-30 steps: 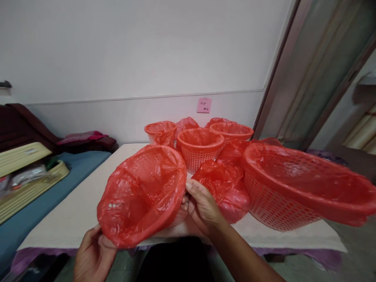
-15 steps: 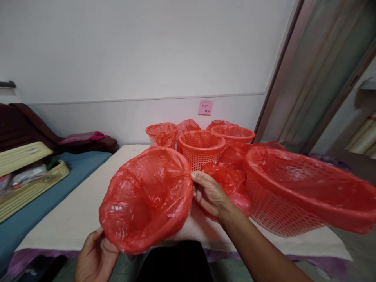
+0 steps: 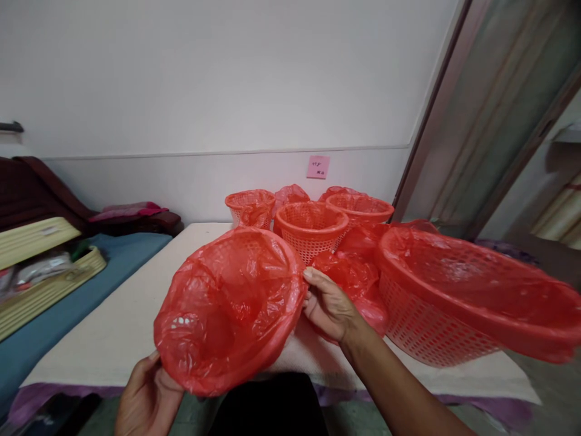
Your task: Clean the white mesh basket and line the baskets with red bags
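Observation:
A red basket lined with a thin red plastic bag is tilted toward me near the table's front edge. The bag is folded over the rim. My left hand grips the lower left of the rim, its thumb on top and its other fingers partly hidden beneath. At the right side of the rim, my right hand pinches the bag's edge between thumb and fingers. Just past that hand lies a crumpled red plastic bag. The held basket's outer wall is mostly covered by the bag.
A large bag-lined basket stands at the right on the white-covered table. Behind are an unlined red basket and several more baskets and bags. A pink note is on the wall. An open cream case lies at the left.
My right hand has moved slightly right, drawing the bag's edge outward with it. My left hand stays at about the same place on the rim.

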Demonstrator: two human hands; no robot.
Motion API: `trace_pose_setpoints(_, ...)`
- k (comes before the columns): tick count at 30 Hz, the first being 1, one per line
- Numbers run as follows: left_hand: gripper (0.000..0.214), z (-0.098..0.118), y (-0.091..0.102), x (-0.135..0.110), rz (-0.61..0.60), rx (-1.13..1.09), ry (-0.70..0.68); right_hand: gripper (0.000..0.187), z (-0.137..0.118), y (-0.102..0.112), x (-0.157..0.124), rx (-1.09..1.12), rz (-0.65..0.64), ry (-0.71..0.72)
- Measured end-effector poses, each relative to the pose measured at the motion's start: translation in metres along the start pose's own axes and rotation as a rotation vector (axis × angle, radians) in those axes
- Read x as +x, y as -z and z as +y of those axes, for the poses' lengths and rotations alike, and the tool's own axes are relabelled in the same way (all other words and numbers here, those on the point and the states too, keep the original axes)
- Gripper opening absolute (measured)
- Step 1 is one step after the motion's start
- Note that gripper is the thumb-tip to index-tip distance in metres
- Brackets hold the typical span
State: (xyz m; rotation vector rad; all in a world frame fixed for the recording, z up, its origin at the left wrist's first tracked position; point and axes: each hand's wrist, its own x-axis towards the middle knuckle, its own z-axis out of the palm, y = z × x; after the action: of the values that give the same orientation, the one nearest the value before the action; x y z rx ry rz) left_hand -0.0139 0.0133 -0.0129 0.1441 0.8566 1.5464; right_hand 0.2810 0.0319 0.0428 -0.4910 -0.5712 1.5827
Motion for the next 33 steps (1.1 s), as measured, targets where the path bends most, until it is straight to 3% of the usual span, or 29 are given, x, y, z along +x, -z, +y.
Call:
trace_pose_setpoints(6, 0.04, -0.002, -0.007, -0.003, -0.027, 0.026, -0.026, 0.018, 0.005, 0.004, -0.003, 0.023, 0.04, -0.004)
trace_pose_setpoints(12, 0.04, -0.003, -0.01, -0.002, -0.06, 0.009, 0.005, 0.021, 0.008, 0.013, -0.012, -0.134, -0.082, 0.044)
trace_pose_setpoints(16, 0.042, -0.002, -0.011, -0.003, -0.089, 0.021, 0.011, 0.019, 0.011, 0.016, -0.013, -0.12, -0.082, 0.052)
trace_pose_setpoints(24, 0.041, -0.002, -0.014, 0.0, -0.059, 0.004, -0.018, 0.019, 0.02, 0.019, -0.019, -0.004, -0.107, 0.005)
trace_pose_setpoints(33, 0.041, -0.002, -0.022, -0.003, -0.004, -0.029, -0.001, 0.022, 0.026, 0.011, -0.029, -0.136, -0.088, 0.055)
